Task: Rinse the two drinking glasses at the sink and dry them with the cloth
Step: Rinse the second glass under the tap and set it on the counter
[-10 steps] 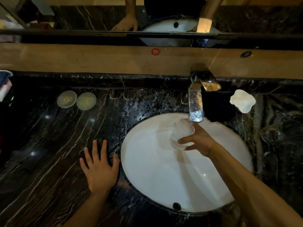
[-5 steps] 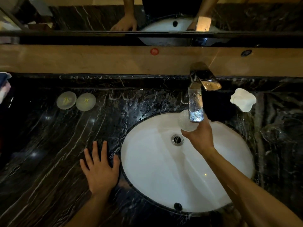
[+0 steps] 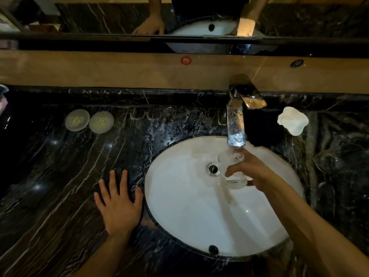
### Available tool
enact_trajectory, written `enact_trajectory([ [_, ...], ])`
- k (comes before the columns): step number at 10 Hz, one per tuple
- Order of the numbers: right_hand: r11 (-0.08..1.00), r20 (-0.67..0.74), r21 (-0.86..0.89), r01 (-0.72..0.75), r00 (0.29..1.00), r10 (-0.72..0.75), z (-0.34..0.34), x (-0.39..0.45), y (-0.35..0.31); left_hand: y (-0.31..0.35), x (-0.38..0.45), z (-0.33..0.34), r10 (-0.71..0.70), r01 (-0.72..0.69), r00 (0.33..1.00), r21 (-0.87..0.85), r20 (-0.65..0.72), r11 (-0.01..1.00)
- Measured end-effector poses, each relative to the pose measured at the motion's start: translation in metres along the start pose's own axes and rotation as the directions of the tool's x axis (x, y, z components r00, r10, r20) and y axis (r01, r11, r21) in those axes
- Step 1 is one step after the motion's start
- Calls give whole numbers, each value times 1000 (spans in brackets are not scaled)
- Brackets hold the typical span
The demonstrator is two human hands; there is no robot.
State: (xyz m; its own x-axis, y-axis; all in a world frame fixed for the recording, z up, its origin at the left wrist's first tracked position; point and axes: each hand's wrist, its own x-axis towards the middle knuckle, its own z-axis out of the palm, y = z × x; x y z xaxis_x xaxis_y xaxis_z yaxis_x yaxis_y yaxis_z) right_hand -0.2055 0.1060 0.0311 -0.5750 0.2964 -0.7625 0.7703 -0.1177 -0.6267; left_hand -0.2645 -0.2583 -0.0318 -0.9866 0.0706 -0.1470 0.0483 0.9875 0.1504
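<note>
While water runs from the chrome faucet (image 3: 236, 124), a person stands at a dark marble counter (image 3: 60, 176) w/ white veining, an oval white sink (image 3: 199, 216) set into it at center-right. Along the top edge, a mirror (image 3: 99, 17) reflects both arms & the basin.

Left hand (image 3: 119, 204) lies palm-down & flat on the counter just beside the sink rim, fingers spread wide, gripping nothing.

Right hand (image 3: 253, 172) reaches over the basin, fingers curled round a clear drinking glass (image 3: 232, 170), thumb on the near side. Glass sits directly below the spout, right of the drain (image 3: 213, 169), clear of the basin floor. It's tilted: long axis runs roughly front-to-back, mouth pointing away from the person & up toward the spout, base nearer the wrist. Exact angle is hard to read thru the clear glass & water.

Back on the counter, a white scalloped dish (image 3: 293, 120) sits right of the faucet; two round pale discs (image 3: 89, 121) w/ yellow marks lie side by side at far left, touching or nearly so. A small red dot (image 3: 186, 60) marks the tan backsplash.
</note>
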Motion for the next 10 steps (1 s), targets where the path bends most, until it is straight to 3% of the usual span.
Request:
enact_trajectory([
  [1,989,106,144,-27,994,12,7,4,4,0,0,1,3,-3,1000,2,-1,1000],
  [2,980,89,190,52,994,-70,17,8,4,0,0,0,-2,2,1000,8,4,1000],
  [3,966,-54,147,214,977,-208,33,13,3,1,0,0,-7,7,1000,8,7,1000],
  [5,924,-251,-21,382,893,-375,41,18,-5,1,0,-1,1,-1,1000,-1,-4,1000],
  [6,923,-351,-38,383,860,-371,40,22,-6,0,0,0,-2,2,1000,9,2,1000],
  [7,911,-360,-126,392,838,-410,37,22,-2,-1,1,2,-1,1,1000,11,5,1000],
  [8,853,-380,-259,454,764,-522,33,14,2,-1,1,2,4,-4,1000,13,7,1000],
  [9,803,-386,-418,425,717,-581,32,10,1,-1,1,2,6,-6,1000,14,4,1000],
  [10,747,-394,-609,267,716,-576,26,12,2,-2,1,2,7,-7,1000,19,6,1000],
])
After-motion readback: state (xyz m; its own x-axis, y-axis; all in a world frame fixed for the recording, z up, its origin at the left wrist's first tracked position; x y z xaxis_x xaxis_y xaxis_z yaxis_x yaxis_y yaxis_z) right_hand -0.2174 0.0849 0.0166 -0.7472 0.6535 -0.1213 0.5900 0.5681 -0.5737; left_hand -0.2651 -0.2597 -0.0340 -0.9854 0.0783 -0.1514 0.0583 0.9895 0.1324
